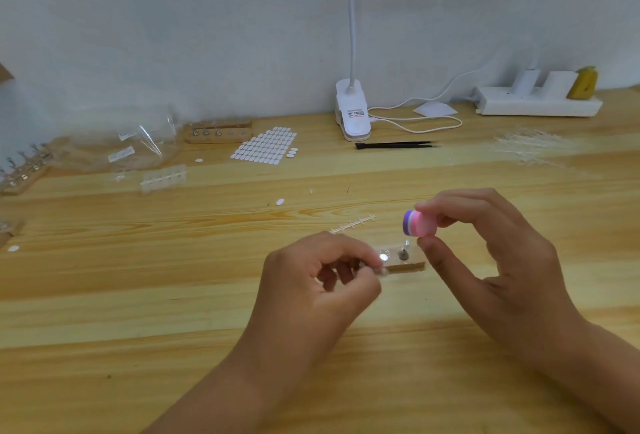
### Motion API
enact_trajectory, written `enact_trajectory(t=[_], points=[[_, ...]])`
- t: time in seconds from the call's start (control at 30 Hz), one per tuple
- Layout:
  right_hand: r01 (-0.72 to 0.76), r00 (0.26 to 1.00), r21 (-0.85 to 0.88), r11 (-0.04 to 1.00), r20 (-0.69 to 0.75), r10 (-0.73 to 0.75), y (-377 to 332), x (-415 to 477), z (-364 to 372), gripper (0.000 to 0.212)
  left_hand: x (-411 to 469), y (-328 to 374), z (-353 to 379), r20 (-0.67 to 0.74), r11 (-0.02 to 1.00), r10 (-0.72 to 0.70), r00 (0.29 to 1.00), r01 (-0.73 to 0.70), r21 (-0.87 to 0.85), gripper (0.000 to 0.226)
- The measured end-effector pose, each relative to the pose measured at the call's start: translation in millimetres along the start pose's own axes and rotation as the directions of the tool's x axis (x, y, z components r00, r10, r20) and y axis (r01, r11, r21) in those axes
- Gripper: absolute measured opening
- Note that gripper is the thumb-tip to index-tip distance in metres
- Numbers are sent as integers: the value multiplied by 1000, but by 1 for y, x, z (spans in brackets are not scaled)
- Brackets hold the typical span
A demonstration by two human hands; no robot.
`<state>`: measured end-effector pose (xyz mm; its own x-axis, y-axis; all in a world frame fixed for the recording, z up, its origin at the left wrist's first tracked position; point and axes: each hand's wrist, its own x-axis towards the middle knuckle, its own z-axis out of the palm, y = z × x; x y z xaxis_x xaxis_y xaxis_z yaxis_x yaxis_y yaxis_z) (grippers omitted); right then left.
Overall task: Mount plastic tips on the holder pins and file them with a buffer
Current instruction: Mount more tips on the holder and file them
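A small wooden holder block [405, 262] lies on the table [173, 295] between my hands, with a metal disc [383, 256] and a metal pin [403, 252] showing on its top. My left hand [318, 281] covers the block's left end, its fingers curled and pinching a clear plastic tip [381, 271] at the block's front edge. Just above the block's right end, my right hand [485, 246] pinches a pink, white and purple buffer block [417, 224] between thumb and fingers.
An empty clear tip sprue [353, 224] lies just behind the block. Farther back are a sheet of white adhesive tabs [265, 146], black tweezers [394, 145], a clip lamp [353, 111], another wooden holder [218, 132], clear bags [131, 146], tip strips [164, 177] and a power strip [536, 101].
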<state>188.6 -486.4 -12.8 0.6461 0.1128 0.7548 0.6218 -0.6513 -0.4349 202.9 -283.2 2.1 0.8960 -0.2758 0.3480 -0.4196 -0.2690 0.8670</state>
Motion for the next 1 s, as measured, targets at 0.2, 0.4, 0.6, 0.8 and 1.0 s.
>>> enact_trajectory(t=[0.2,0.4,0.6,0.8,1.0], points=[[-5,1000,-19,1000,2,5,-1,1,-1,23,-1,-2,-4,72,897,179,981,-193,398,14],[104,994,12,995,-19,-104,-6,-1,-1,25,2,0,-6,59,957,171,984,-180,229,11],[266,963,13,964,35,-267,-10,-6,3,24,0,3,-3,51,994,74,996,-70,-89,14],[204,979,-14,979,-20,-204,-8,-1,0,25,-1,1,-2,55,984,25,998,-14,-180,8],[250,968,-87,964,49,-247,-3,0,-3,27,-2,1,-2,58,974,-7,998,19,-224,8]])
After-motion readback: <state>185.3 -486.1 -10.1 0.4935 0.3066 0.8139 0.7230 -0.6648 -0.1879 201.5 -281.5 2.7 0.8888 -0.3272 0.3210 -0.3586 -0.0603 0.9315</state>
